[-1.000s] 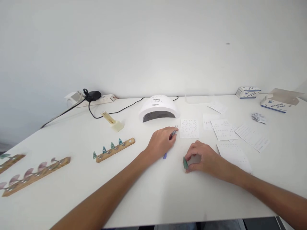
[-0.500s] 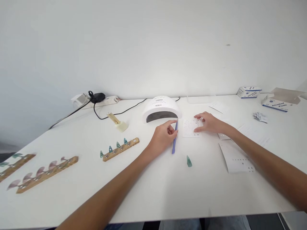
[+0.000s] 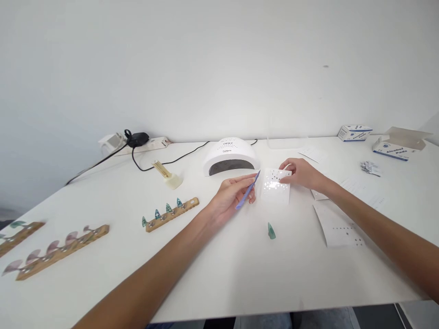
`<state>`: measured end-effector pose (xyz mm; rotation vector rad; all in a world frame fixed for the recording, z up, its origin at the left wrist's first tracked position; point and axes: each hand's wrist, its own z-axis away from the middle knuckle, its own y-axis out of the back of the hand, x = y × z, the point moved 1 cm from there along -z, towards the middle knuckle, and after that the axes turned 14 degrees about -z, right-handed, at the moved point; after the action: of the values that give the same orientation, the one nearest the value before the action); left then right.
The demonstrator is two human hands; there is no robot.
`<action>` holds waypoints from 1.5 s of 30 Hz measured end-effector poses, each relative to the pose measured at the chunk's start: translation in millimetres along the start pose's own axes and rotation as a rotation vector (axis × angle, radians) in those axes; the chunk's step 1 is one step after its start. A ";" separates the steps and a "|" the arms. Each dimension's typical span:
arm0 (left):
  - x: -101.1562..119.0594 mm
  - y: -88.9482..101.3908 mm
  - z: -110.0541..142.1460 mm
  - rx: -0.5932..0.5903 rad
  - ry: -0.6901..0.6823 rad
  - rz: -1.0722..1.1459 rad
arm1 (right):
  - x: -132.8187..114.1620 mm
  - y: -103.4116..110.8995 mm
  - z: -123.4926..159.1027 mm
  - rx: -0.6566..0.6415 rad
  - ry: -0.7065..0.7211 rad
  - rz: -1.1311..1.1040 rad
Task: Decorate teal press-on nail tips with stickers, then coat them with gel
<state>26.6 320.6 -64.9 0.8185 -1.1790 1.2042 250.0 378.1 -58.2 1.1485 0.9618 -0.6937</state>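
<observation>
My left hand (image 3: 230,195) is closed around blue tweezers (image 3: 245,195), which tilt with one end up toward the lamp. My right hand (image 3: 302,173) pinches the upper right edge of a small white sticker sheet (image 3: 276,195) with shiny marks. The sheet catches the light. A green press-on nail (image 3: 271,231) lies alone on the table, below the sheet. Behind my left hand stands a white nail lamp (image 3: 231,153) with a dark opening.
Wooden nail stands (image 3: 173,214) with green and pink nails line the left. More sticker sheets (image 3: 338,228) lie near my right forearm. An alcohol pads box (image 3: 394,148) is at the back right. A power strip (image 3: 154,145) and black cables run along the wall.
My left hand has turned, and the tweezers now slant more. My right hand's fingers have closed on the sheet's edge, and the sheet is tilted and shines more.
</observation>
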 end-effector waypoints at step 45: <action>-29.2 -17.7 15.2 0.178 -0.385 -0.994 | 6.5 -42.2 40.6 -0.075 -0.005 -0.414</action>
<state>41.7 294.9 -87.6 1.5727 -0.7623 0.3260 227.4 327.2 -77.7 0.8879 1.2271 -0.9809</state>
